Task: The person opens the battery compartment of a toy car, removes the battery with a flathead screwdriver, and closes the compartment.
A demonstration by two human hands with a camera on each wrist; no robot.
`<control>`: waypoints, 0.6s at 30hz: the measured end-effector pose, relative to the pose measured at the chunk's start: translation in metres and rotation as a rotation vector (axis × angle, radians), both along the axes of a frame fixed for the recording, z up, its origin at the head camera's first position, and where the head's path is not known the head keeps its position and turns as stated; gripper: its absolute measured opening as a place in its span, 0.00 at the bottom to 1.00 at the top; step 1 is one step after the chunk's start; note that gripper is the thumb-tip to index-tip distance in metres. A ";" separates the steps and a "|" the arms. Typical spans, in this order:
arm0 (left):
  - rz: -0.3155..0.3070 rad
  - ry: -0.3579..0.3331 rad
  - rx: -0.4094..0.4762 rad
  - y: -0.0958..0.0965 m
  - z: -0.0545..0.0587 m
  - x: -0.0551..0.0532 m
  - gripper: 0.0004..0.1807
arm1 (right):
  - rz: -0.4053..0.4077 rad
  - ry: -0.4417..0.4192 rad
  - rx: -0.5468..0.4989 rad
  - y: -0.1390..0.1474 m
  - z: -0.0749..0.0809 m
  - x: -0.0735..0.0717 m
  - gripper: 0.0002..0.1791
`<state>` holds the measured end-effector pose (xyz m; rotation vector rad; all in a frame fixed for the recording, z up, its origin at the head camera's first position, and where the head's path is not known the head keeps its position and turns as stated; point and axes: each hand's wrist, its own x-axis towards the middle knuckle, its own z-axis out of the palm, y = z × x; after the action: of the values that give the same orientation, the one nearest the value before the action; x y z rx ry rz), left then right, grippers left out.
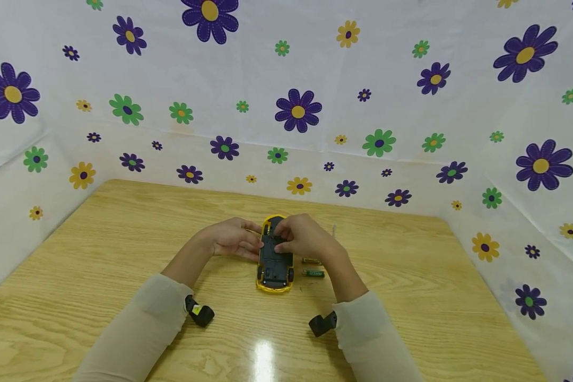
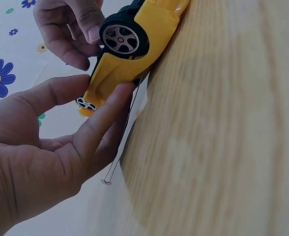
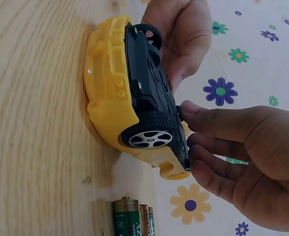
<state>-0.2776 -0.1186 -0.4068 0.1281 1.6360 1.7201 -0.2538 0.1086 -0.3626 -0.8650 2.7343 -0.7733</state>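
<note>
A yellow toy car [image 1: 275,265] lies wheels-up on the table, its black underside facing me. My left hand [image 1: 236,239] holds the car by one side, thumb near the underside edge and fingers along the yellow body [image 2: 115,73]. Over the underside, my right hand [image 1: 310,239] pinches a small black part [image 3: 179,113] between thumb and fingers. What that part is cannot be made out, since the fingers cover much of it. Beside the car, on the right, lie a green battery [image 1: 313,273] and another battery [image 1: 311,261] partly behind the right hand.
The wooden table [image 1: 410,297] carries everything. A thin pale object [image 1: 334,230] lies beyond the right hand, too small to identify. White cloth with printed flowers [image 1: 248,69] stands around the back and sides. A black wrist camera [image 1: 200,313] sits on the left sleeve.
</note>
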 end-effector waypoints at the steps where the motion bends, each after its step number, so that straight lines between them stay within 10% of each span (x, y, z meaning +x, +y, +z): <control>1: 0.000 0.001 0.000 0.000 0.000 0.000 0.40 | 0.007 0.001 0.001 -0.001 0.000 0.000 0.14; 18: 0.014 0.018 -0.030 -0.007 0.003 -0.003 0.39 | 0.077 0.032 0.062 -0.016 0.002 -0.001 0.22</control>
<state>-0.2801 -0.1252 -0.4034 0.1190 1.6783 1.7087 -0.2543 0.0925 -0.3602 -0.9715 2.7180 -0.6628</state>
